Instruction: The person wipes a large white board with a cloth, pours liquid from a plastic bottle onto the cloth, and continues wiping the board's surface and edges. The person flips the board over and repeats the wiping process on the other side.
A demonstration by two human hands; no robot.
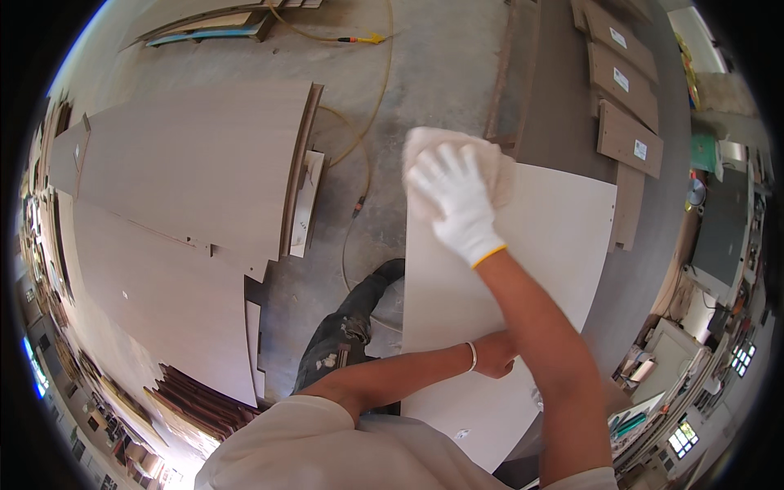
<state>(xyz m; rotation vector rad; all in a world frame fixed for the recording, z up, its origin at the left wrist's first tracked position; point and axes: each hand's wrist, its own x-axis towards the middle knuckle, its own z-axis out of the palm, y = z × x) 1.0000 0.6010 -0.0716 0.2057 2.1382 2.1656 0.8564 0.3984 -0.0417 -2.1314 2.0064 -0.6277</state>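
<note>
My right hand (460,196), in a white knitted glove with a yellow cuff, presses a beige cloth (500,175) near the far left corner of a pale flat panel (555,237). Both glove and cloth are slightly blurred. The glove's fingers spread over the cloth, which bunches out around them. My bare left hand (493,356), with a bangle at the wrist, lies low over the same panel with its fingers curled in. The right forearm crosses in front of it and hides part of it, so what it holds, if anything, does not show.
Large brown panels (188,171) lie stacked on the left. Several labelled boards (625,82) rest on a grey surface (563,106) at the far right. A yellow hose (365,163) runs across the concrete floor (441,57). Beside the panel is a dark-trousered leg (347,327).
</note>
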